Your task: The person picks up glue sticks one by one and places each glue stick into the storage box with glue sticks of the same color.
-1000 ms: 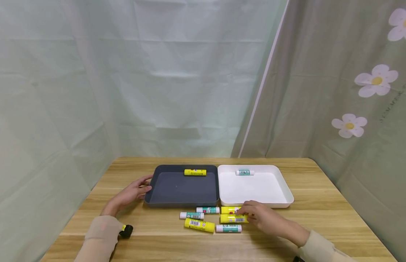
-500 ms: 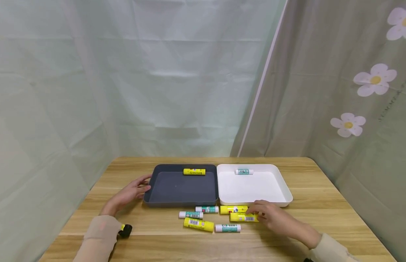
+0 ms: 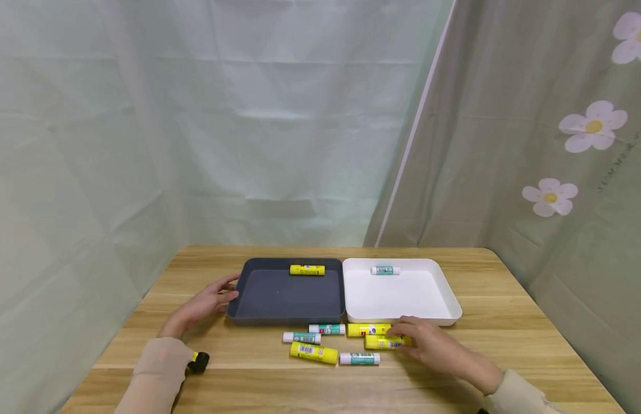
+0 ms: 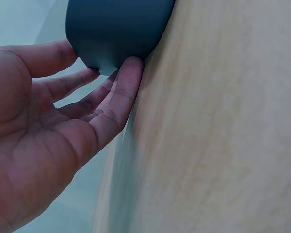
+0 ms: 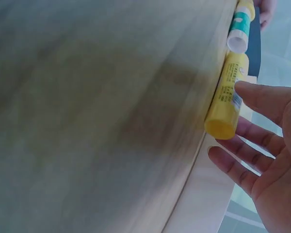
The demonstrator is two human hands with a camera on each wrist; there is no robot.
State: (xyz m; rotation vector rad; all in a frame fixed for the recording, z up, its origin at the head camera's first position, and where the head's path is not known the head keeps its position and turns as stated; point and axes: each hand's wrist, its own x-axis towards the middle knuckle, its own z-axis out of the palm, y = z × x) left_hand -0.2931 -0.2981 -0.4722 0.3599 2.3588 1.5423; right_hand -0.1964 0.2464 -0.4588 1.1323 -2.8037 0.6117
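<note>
The right hand (image 3: pixel 429 344) pinches one end of a yellow cylindrical plastic glue stick (image 3: pixel 384 342) — thumb on the near side, fingers across from it. The stick lies level at the tabletop; I cannot tell whether it touches the wood. Just beyond the grip, alongside the held stick, is a second yellow glue stick (image 3: pixel 368 329), partly behind the fingers.

Left of the grip and nearer the person lies a white glue stick with a teal label (image 3: pixel 360 359). Farther left come a thick yellow glue stick with a barcode (image 3: pixel 313 352), set at a slant, and two white-and-teal glue sticks, one nearer (image 3: pixel 302 337) and one farther (image 3: pixel 327 329).

Straight beyond the grip stands a shallow white rectangular tray (image 3: pixel 400 296), with a white-and-teal stick (image 3: pixel 385 270) at its far side. Beyond and left of the grip, next to the white one, is a dark grey rectangular tray (image 3: pixel 289 296), a yellow stick (image 3: pixel 307 269) at its far side.

Well left of the grip, the left hand (image 3: pixel 203 303) — its fingers apart — rests its fingertips against the outer wall of the dark tray. Everything stands on a light wood-grain table (image 3: pixel 279 391).
</note>
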